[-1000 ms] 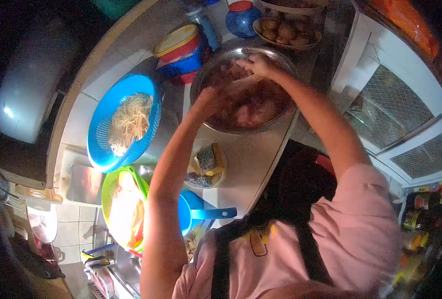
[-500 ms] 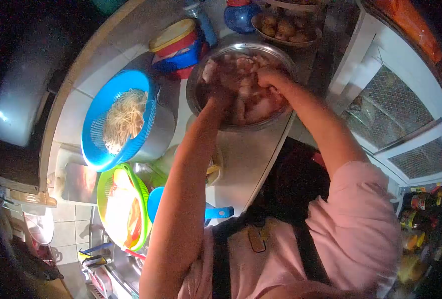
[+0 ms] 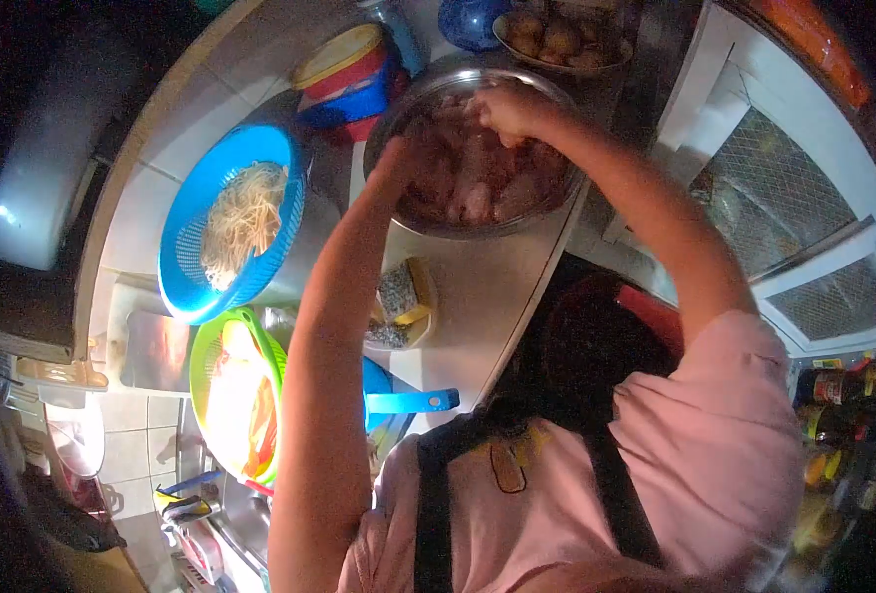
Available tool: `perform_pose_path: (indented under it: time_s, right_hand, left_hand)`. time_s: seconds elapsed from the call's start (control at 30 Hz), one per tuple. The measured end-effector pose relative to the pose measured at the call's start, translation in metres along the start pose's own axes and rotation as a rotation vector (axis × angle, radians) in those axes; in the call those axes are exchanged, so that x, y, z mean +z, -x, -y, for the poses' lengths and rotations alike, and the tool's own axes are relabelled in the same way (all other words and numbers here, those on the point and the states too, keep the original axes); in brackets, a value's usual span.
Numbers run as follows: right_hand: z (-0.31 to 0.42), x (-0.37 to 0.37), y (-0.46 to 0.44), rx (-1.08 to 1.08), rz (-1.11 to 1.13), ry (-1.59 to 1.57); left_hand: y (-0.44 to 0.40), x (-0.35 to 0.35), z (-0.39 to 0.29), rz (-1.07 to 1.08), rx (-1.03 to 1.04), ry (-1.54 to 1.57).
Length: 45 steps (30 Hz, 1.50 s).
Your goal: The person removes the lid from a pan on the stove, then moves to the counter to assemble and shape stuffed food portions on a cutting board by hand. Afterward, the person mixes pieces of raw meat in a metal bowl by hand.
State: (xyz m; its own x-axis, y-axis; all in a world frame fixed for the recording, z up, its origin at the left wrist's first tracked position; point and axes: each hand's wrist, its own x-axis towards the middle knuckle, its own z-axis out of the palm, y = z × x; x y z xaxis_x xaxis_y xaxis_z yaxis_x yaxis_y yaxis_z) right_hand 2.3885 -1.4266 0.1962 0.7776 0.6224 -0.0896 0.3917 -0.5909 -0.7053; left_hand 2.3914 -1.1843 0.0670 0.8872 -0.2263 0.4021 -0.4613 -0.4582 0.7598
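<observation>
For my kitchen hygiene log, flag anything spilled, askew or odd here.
Nothing clearly stands out. The raw meat sits inside the metal basin, with no spill visible on the counter beside it. Glare hides much of what the green colander holds.

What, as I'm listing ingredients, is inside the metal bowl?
The metal bowl holds apparently raw meat; the left hand and right hand reach in, hiding some. Anything beneath is covered.

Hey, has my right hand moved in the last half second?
Yes. Judged against the metal bowl, your right hand has moved toward the bowl's far rim and slightly left in the picture.
</observation>
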Motion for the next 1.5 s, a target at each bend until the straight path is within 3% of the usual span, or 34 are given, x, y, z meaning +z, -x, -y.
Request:
perform_pose_path:
  time_s: [0.03, 0.07, 0.13, 0.17, 0.23, 0.27, 0.3, 0.33, 0.37, 0.43, 0.47, 0.53, 0.57, 0.63, 0.67, 0.73, 0.77, 0.83, 0.9, 0.97, 1.0, 1.07, 1.13, 1.2, 1.27, 1.3, 1.37, 1.47, 1.5]
  right_hand:
    - [-0.018, 0.005, -0.002, -0.609, -0.247, 0.677]
    - [-0.008, 0.004, 0.009, -0.612, -0.244, 0.680]
    - [0.025, 0.002, 0.047, -0.377, 0.605, 0.797]
    - [0.019, 0.005, 0.051, -0.377, 0.607, 0.796]
    - [-0.013, 0.018, 0.057, -0.863, 0.204, 0.827]
    - [-0.095, 0.048, 0.002, -0.861, 0.204, 0.828]
    - [-0.176, 0.074, -0.050, -0.548, 0.028, 0.549]
    - [-0.204, 0.131, -0.118, -0.231, -0.134, 0.264]
    - [-0.214, 0.121, -0.116, -0.228, -0.138, 0.262]
    - [-0.211, 0.082, -0.104, -0.238, 0.354, 0.008]
    - [-0.162, 0.087, -0.073, -0.242, 0.354, 0.011]
    - [-0.075, 0.066, -0.018, -0.266, 0.348, 0.898]
    - [-0.079, 0.059, -0.024, -0.273, 0.339, 0.909]
    - [-0.090, 0.047, -0.031, -0.592, 0.189, 0.455]
    - [-0.072, 0.035, -0.020, -0.597, 0.186, 0.461]
    - [-0.043, 0.013, 0.003, -0.639, -0.012, 0.078]
    - [-0.043, 0.011, -0.002, -0.584, -0.040, -0.007]
    - [-0.077, 0.018, -0.038, -0.629, -0.052, 0.000]
    - [-0.087, 0.027, -0.043, -0.671, -0.054, -0.005]
    - [-0.080, 0.028, -0.027, -0.586, -0.213, 0.182]
    - [-0.073, 0.030, -0.015, -0.583, -0.211, 0.183]
    - [-0.058, 0.033, 0.008, -0.286, -0.356, 0.362]
    - [-0.058, 0.025, 0.006, -0.211, -0.232, 0.328]
    - [-0.053, 0.020, 0.010, -0.136, -0.114, 0.290]
    - [-0.045, 0.018, 0.022, -0.369, -0.218, 0.462]
    - [-0.049, 0.012, 0.019, -0.370, -0.214, 0.465]
    - [-0.055, 0.000, 0.009, 0.042, 0.298, -0.266]
    - [-0.052, -0.008, 0.015, 0.067, 0.333, -0.546]
    - [-0.063, 0.003, 0.003, 0.029, 0.142, -0.510]
  left_hand:
    - [0.001, -0.008, 0.017, 0.015, -0.092, -0.413]
    - [-0.010, -0.012, -0.010, 0.010, -0.094, -0.411]
    - [-0.053, -0.020, -0.111, 0.740, -0.951, -0.617]
    - [-0.043, -0.005, -0.140, 0.740, -0.952, -0.615]
    - [0.002, 0.030, -0.191, 0.714, 0.029, -0.991]
    - [0.006, 0.036, -0.176, 0.714, 0.031, -0.990]
    - [0.013, 0.044, -0.145, 0.569, -0.190, -0.530]
    - [0.019, 0.049, -0.129, 0.408, -0.397, -0.065]
    - [0.024, 0.049, -0.134, 0.412, -0.395, -0.067]
    - [0.031, 0.046, -0.150, 0.330, -0.108, 0.187]
    - [0.035, 0.045, -0.152, 0.326, -0.106, 0.185]
    - [0.037, 0.041, -0.155, 0.490, 0.042, -0.594]
    - [0.037, 0.040, -0.144, 0.478, 0.047, -0.603]
    - [0.041, 0.039, -0.111, 0.230, 0.076, -0.130]
    - [0.035, 0.033, -0.115, 0.224, 0.081, -0.135]
    - [0.025, 0.023, -0.124, 0.211, -0.302, 0.288]
    - [0.025, 0.025, -0.129, 0.214, -0.301, 0.289]
    - [0.020, 0.035, -0.138, 0.123, -0.069, 0.404]
    - [0.016, 0.057, -0.105, 0.187, -0.010, 0.565]
    - [0.012, 0.070, -0.067, 0.254, 0.058, 0.725]
    - [0.012, 0.075, -0.050, 0.269, 0.158, 0.434]
    - [0.013, 0.083, -0.022, 0.280, 0.343, -0.152]
    - [0.015, 0.086, -0.006, 0.270, 0.506, -0.748]
    - [0.009, 0.081, -0.030, 0.246, 0.410, -0.700]
    - [0.010, 0.075, -0.056, 0.196, 0.231, -0.600]
    - [0.002, 0.072, -0.069, 0.169, 0.137, -0.547]
    - [0.006, 0.059, -0.095, 0.120, -0.051, -0.445]
    - [0.010, 0.054, -0.127, 0.095, -0.234, -0.347]
    - [0.011, 0.053, -0.129, 0.011, -0.252, -0.317]
